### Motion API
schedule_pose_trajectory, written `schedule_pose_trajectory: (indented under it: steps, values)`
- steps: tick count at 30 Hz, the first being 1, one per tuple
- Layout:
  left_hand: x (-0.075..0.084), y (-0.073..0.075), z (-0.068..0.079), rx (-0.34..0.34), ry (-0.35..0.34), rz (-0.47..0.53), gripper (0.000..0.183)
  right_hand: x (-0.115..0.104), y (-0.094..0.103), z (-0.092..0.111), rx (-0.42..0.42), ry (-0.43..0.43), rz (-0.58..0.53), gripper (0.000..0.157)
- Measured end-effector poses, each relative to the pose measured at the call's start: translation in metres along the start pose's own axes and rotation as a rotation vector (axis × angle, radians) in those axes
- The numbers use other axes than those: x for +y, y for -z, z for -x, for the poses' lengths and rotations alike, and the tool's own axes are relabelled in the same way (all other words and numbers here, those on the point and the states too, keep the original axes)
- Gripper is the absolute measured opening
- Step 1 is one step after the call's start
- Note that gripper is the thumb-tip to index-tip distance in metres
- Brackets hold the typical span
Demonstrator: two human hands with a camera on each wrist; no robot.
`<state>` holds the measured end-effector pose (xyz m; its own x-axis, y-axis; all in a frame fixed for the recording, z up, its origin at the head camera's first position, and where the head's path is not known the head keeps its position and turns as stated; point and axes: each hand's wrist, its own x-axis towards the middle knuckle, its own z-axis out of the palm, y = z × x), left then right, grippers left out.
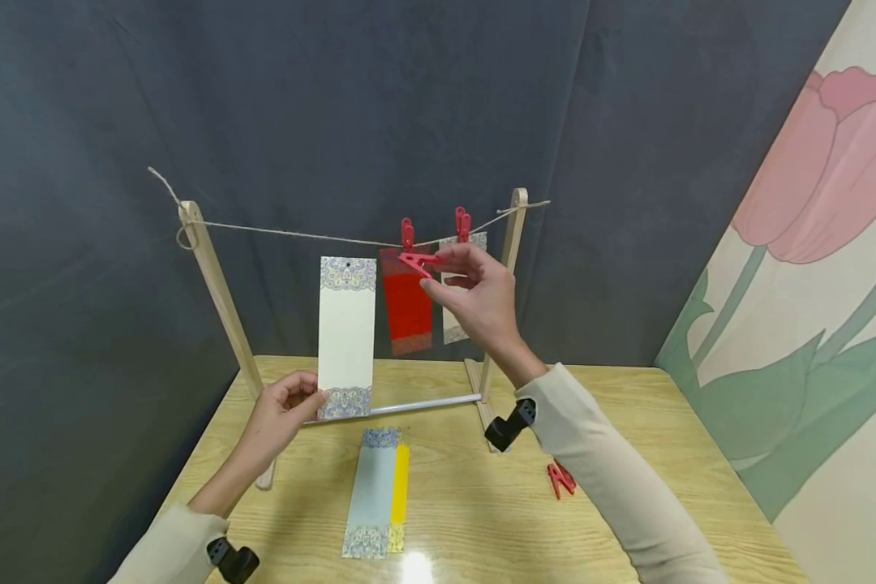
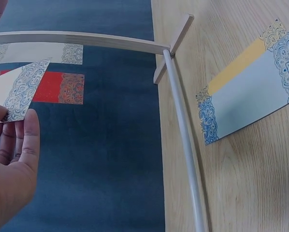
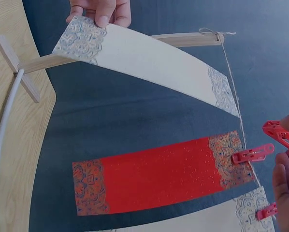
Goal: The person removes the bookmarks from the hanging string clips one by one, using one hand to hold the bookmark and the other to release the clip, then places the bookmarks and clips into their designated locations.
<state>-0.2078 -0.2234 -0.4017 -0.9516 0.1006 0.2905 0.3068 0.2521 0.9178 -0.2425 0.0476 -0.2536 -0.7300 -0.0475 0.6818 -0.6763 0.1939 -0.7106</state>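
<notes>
My left hand (image 1: 286, 410) pinches the bottom left corner of a white card (image 1: 346, 324) with lacy patterned ends. The card stands upright, its top edge just below the string (image 1: 285, 232). In my right hand (image 1: 485, 304), a red clothespin (image 1: 418, 261) is pinched between thumb and fingers, in front of the hanging red card (image 1: 407, 312). That red card is clipped to the string by another red clothespin (image 3: 253, 154). To its right hangs a second pale card (image 1: 454, 331), partly hidden by my right hand and held by its own clothespin (image 1: 462, 223).
The string runs between a left wooden post (image 1: 222, 292) and a right wooden post (image 1: 513, 239), joined low down by a grey rod (image 1: 423, 405). On the table lie a light blue card (image 1: 371, 487), a yellow card (image 1: 400, 487) partly under it, and red clothespins (image 1: 559, 480) near my right sleeve.
</notes>
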Motion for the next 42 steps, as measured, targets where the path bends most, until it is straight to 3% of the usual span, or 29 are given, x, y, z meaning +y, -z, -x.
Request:
schedule_pose_trajectory:
  steps: [17,27,34,42]
  values:
    - [-0.003,0.001,0.010,-0.027,0.013,0.068,0.014,0.012,0.022,0.019,0.080,-0.047,0.064,0.028]
    - [-0.004,-0.001,0.018,-0.041,0.055,0.114,0.018,0.016,0.032,0.033,0.146,-0.088,0.072,0.029]
    - [-0.008,-0.002,0.021,-0.033,0.050,0.136,0.017,0.050,0.040,0.038,0.178,-0.086,0.058,0.031]
    - [-0.011,-0.002,0.023,-0.021,0.057,0.145,0.018,0.057,0.049,0.047,0.196,-0.077,0.041,0.033]
